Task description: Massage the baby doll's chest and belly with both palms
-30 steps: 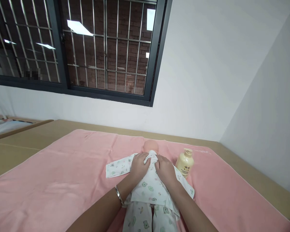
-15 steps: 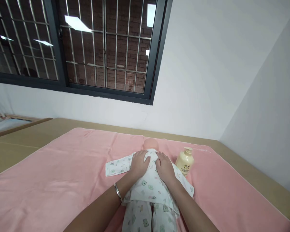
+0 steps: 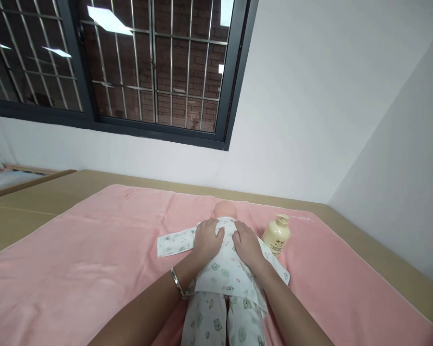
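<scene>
Bottle (image 3: 276,235) could tip near the right hand (image 3: 248,244)

The doll (image 3: 224,269) lies on the blanket (image 3: 94,259). The right hand and left hand (image 3: 207,240) rest on its shirt (image 3: 216,281), fingers extended, not clenched. One sleeve (image 3: 279,270) runs just beside the bottle; an outward sweep or sleeve tug might topple it. Uneven pressure could ruck the shirt.

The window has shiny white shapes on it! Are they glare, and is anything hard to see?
In the head view, the white patches on the window look like reflected lights; also in the head view, the left hand and right hand look fairly clear, but the fine print on the bottle can't be read.
</scene>
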`<move>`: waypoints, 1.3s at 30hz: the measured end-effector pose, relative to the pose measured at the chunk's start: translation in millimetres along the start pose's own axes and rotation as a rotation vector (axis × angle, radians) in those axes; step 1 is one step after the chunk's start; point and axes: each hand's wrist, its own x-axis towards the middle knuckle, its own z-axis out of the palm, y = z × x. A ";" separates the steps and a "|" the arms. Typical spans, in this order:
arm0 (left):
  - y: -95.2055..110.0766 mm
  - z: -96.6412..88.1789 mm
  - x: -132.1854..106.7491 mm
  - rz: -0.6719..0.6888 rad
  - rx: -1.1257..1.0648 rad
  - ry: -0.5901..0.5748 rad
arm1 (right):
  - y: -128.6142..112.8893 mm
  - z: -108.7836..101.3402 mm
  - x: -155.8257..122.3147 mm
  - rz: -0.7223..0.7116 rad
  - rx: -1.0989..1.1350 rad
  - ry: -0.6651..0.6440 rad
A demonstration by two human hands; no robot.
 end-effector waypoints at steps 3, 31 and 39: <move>-0.4 -1.6 0.6 0.032 0.025 -0.008 | 1.8 -0.8 1.2 -0.051 0.021 -0.015; -7.3 5.5 -0.3 0.136 -0.042 0.106 | 4.4 11.4 -2.0 0.042 0.250 0.151; -7.1 4.3 -2.3 0.136 -0.036 0.117 | 4.2 9.1 -5.1 -0.019 0.202 0.178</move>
